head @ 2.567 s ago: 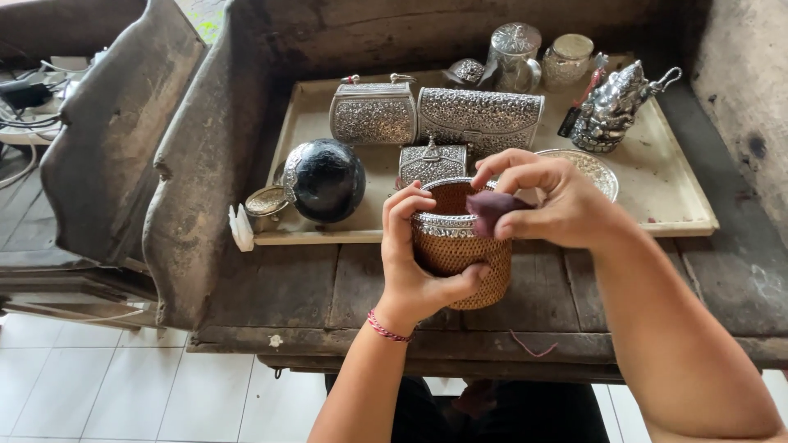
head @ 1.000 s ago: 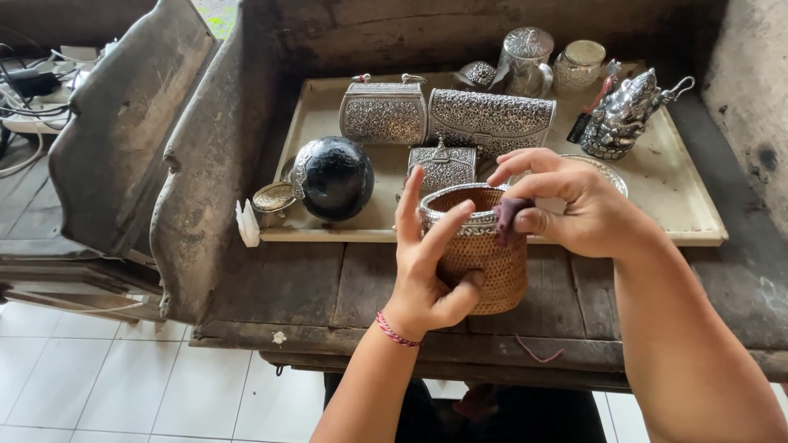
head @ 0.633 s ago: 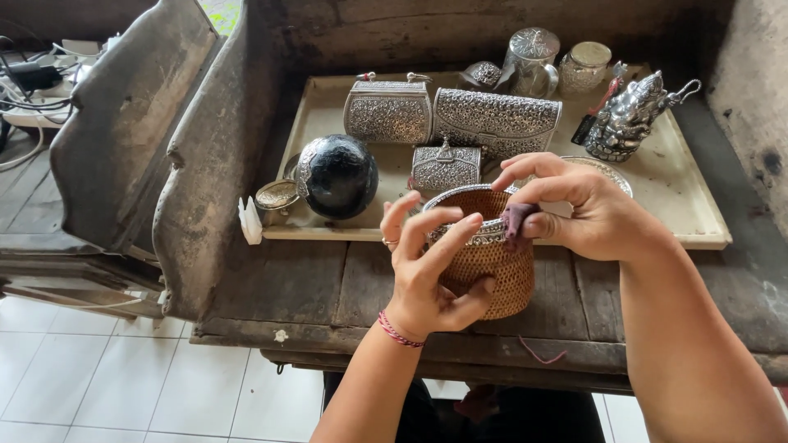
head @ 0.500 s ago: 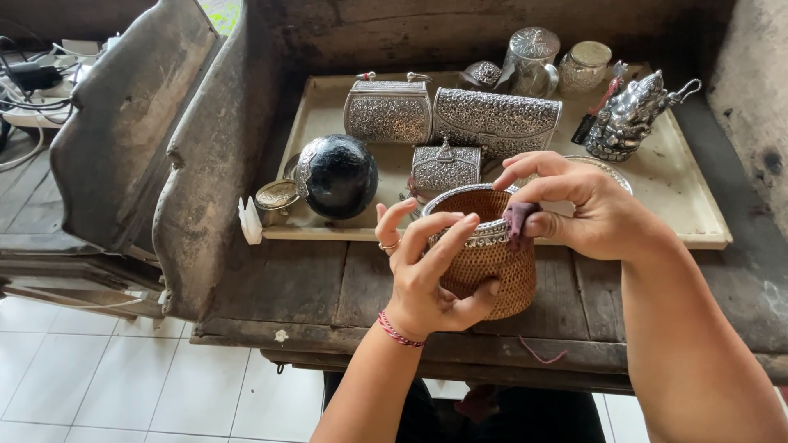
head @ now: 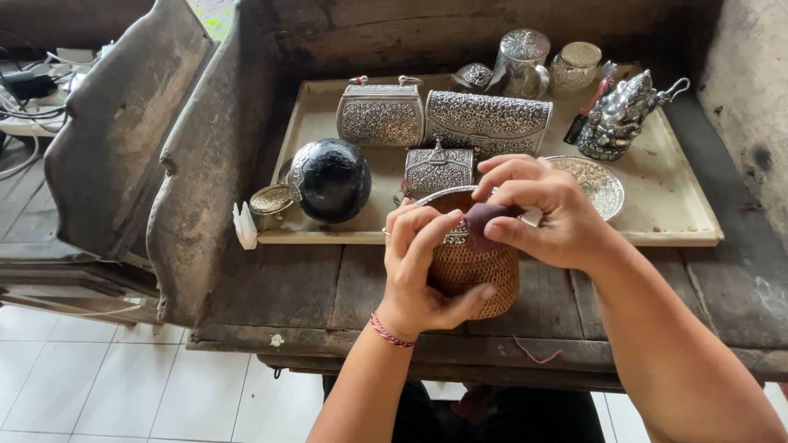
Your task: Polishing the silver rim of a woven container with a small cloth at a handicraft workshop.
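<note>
**Both hands working at a woven basket box on the wooden tabletop**

The left hand (head: 423,267) is wrapping around a small round woven basket box (head: 480,279), thumb pressing its lower front and fingers curling over its silver-trimmed rim. The box is standing upright near the front edge of the tabletop (head: 328,287), just in front of the cream tray (head: 657,221). A red string bracelet (head: 386,332) is circling the left wrist.

The right hand (head: 546,217) is pinching a small dark purple cloth (head: 484,226) between thumb and fingertips, holding it right against the box's rim on the side facing the tray.

On the tray, things are lying close together. A glossy black sphere (head: 332,180) is sitting toward the tray's left front corner, with a little silver dish (head: 269,199) just beside it at the edge. Behind the box, a small embossed silver purse (head: 437,168) is standing, and farther back a rounded silver handbag (head: 380,115) and a long silver clutch (head: 488,121) are resting side by side. An engraved silver plate (head: 593,182) is lying just beyond the right hand. Along the tray's back edge, a lidded silver mug (head: 522,64) and a lidded jar (head: 574,67) are standing, and a silver figurine (head: 620,115) is sitting toward the right back corner.

A small white folded piece (head: 245,227) is resting at the tray's left front corner.
</note>
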